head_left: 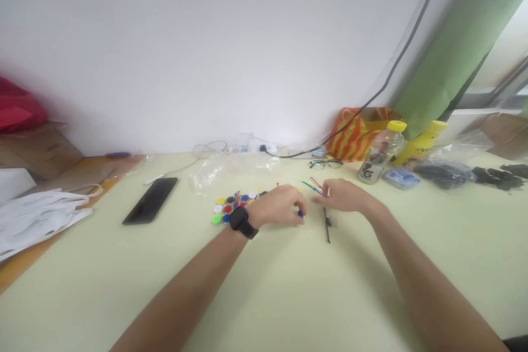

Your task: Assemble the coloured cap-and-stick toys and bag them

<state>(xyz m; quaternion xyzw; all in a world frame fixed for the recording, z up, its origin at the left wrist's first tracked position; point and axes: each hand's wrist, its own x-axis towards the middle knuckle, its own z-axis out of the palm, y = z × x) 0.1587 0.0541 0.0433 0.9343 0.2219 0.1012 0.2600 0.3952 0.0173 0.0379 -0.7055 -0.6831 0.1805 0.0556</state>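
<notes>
My left hand [280, 204], with a black watch on its wrist, rests on the pale green table [264, 286], fingers curled round a small blue cap [300, 213]. My right hand [344, 195] lies beside it, fingers pinched on a bunch of thin coloured sticks [311, 184] that point up and left. A pile of coloured bottle caps [231, 206] lies just left of my left wrist. A thin black stick [326, 225] lies on the table below my right hand.
A black phone [150, 200] lies to the left, with white cloth [37, 220] further left. At the back right stand a clear bottle [381, 158], a yellow bottle [421, 146], glasses [325, 164] and a striped bag [355, 132]. Crumpled clear plastic [223, 168] lies behind the caps.
</notes>
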